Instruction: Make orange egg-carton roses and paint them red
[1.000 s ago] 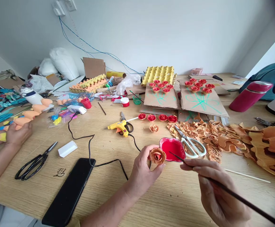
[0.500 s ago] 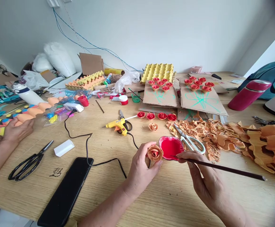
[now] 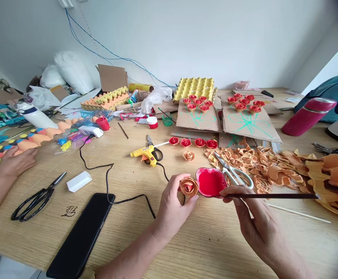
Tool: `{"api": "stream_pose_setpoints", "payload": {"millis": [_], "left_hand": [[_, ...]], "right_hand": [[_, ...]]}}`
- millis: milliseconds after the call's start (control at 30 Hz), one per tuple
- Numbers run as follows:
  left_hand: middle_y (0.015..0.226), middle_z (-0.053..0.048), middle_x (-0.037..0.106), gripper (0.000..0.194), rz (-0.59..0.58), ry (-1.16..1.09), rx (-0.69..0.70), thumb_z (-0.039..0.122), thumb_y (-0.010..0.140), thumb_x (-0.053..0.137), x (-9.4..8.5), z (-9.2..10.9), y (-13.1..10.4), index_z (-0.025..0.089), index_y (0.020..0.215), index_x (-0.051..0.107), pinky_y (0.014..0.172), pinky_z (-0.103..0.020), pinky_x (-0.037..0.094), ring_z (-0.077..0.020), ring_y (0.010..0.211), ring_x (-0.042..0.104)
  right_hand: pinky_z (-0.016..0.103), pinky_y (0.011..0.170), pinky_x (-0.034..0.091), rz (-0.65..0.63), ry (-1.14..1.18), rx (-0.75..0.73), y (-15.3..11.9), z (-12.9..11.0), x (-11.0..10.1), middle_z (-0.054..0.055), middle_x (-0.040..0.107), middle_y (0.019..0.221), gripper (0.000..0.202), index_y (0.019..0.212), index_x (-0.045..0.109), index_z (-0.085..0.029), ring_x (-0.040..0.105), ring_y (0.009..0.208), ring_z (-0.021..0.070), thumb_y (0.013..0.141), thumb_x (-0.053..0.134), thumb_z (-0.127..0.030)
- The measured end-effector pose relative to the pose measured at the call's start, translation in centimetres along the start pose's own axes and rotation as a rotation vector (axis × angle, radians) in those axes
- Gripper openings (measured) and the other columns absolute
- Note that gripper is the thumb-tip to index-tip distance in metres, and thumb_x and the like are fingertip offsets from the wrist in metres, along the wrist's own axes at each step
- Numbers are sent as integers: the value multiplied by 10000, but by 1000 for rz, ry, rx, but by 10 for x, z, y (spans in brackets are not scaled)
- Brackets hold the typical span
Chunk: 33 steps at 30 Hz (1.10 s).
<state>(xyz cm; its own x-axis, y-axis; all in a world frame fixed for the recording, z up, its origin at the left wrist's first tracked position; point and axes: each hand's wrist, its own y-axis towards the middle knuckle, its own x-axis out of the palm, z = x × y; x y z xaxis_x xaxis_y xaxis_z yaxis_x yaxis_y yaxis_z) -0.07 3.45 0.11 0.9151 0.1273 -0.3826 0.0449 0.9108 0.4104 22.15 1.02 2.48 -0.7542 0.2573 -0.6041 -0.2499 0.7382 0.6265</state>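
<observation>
1. My left hand (image 3: 173,205) is partly curled, thumb and fingers closed around the sides of a rose (image 3: 189,187), its face turned up toward me.
2. The rose is orange with red at its centre, just left of the dish (image 3: 215,171) and held over the table (image 3: 212,255).
3. My right hand (image 3: 254,223) pinches a dark brush (image 3: 282,196) between thumb and fingers, its handle pointing right, nearly level.
4. The fingertips are at the dish's right edge; I cannot make out the brush's tip behind them.
5. Red paint (image 3: 209,184) covers the dish's floor.
6. Behind the dish, four red roses (image 3: 199,142) sit in a row, with a plain rose (image 3: 189,155) in front of them.
7. White-handled scissors (image 3: 238,176) lie just right of the dish, beside orange scraps (image 3: 283,172).
8. A yellow glue gun (image 3: 147,154) lies farther left, and a phone (image 3: 80,236) lies nearer me.
</observation>
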Motion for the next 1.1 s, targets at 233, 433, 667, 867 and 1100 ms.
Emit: {"api": "stream_pose_setpoints", "payload": {"millis": [233,433,667,867,1100], "left_hand": [[1104,-39,738,510,-13,-22,5,22,823,729,1,1,0,228,1275,611,880,-294,601,-184,959,729],[1124,-40,746,479,-25,-45,5,39,813,735,2,2,-1,232,1239,628,877,-302,598,-193,983,730],[1110,-39,738,480,-52,-46,-10,47,794,743,4,3,-3,229,1223,629,835,-289,591,-193,969,717],[1114,-39,709,507,-43,-41,58,30,797,733,5,2,-4,238,1244,614,871,-302,584,-192,979,696],[1143,-50,688,531,-54,-34,126,18,828,706,5,1,-5,250,1291,587,919,-328,585,-208,1026,684]], "right_hand": [[211,854,593,181,192,150,-3,-6,-3,12,749,992,232,1179,674,-251,753,871,120,1090,484,-152],[301,906,638,234,387,72,-9,-17,1,54,771,1116,215,1165,668,-239,800,927,168,1080,506,-127],[314,921,637,72,348,-50,-15,-18,7,98,751,1165,298,1241,636,-236,772,1092,195,1080,435,-86],[283,1039,590,-53,324,-125,-24,-10,6,123,713,1279,362,1317,596,-197,719,1230,185,1024,473,-22],[280,1039,600,-82,271,-155,-23,-8,6,151,716,1309,418,1371,589,-171,714,1257,200,999,501,-4]]}}
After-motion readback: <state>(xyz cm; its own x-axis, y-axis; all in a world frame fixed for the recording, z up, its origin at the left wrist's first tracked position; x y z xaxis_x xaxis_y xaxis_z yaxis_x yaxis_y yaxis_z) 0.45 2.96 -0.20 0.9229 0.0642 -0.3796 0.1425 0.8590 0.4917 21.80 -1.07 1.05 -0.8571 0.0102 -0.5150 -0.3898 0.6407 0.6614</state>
